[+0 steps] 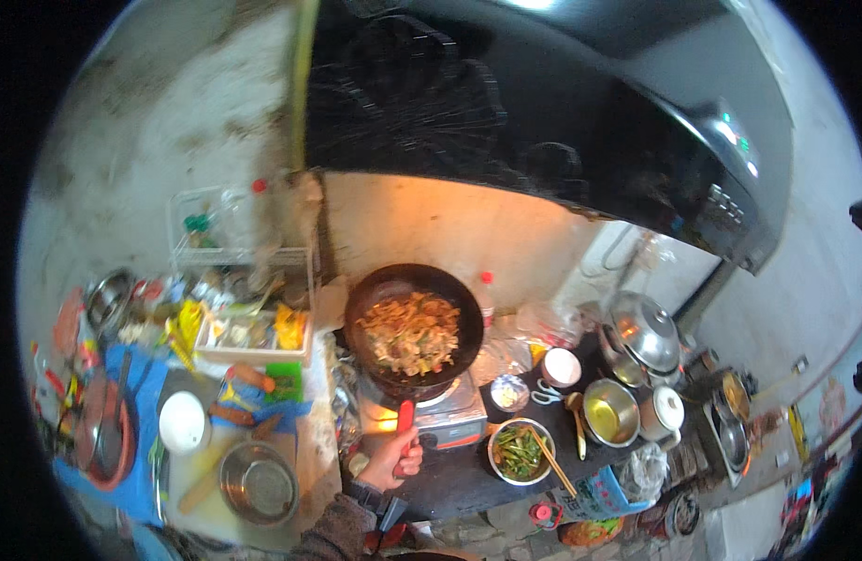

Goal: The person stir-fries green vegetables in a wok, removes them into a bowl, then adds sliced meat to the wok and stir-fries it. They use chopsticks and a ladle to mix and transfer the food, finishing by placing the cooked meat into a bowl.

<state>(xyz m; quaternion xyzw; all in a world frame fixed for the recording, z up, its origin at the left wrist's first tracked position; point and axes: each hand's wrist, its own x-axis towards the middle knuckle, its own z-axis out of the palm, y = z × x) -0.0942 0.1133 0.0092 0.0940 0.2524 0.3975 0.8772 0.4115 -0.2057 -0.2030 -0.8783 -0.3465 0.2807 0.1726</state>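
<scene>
My left hand [394, 459] grips the red handle [405, 418] of a dark wok [358, 326]. A dark sleeve and a wristband show behind it. Sliced food in a reddish-brown coating [413, 333], with bits of green, fills the middle of the wok. The wok is over a stove [461, 415] with a shiny metal top, and an orange glow shows at its left. Whether the wok rests on the burner or is raised cannot be told. My right hand is out of view. Right of the stove, a metal bowl of green vegetables [518, 452] has wooden chopsticks [555, 466] across its rim.
A black range hood [431, 105] hangs above. On the right are scissors [546, 394], a wooden-headed spoon [579, 428], a pot of yellowish liquid [606, 417] and a lidded metal pot [645, 333]. On the left, a steel bowl [259, 484] and white bowl [183, 421] sit by a cutting board [192, 519].
</scene>
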